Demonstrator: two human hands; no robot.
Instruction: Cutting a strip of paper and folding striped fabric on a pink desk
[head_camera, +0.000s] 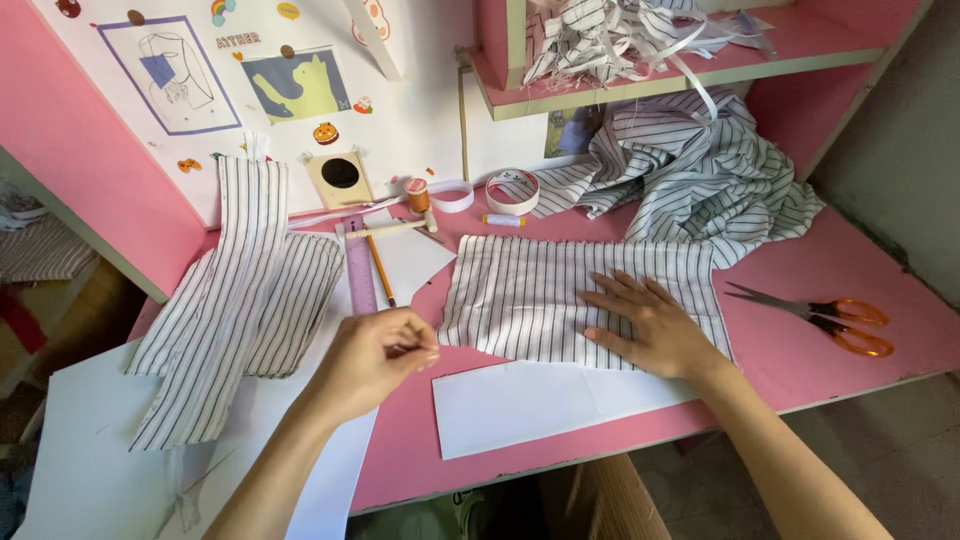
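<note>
Pink desk (800, 290), seen from above. A flat striped cloth panel (530, 295) is laid at the centre of the frame, its lower edge just above a white paper sheet (520, 400).

Right hand (655, 325): pressed flat on the lower right part of the panel, fingers spread and pointing to the left; nothing is gripped.

Left hand (375, 355): held at lower centre-left, just left of the panel's lower left corner, fingertips pinched together. Whether something small is held between them cannot be told.

Folded striped strips (240, 300) are laid at left, partly over white paper. A purple ruler (360, 275) and a pencil (381, 270) are set between the strips and the panel. Orange-handled scissors (825, 315) are seen at right, closed, well apart from the right hand. A heap of striped fabric (700, 170) is piled at upper right. A tape roll (512, 192) and a thread spool (417, 194) are noted above the panel, near the back wall.
</note>
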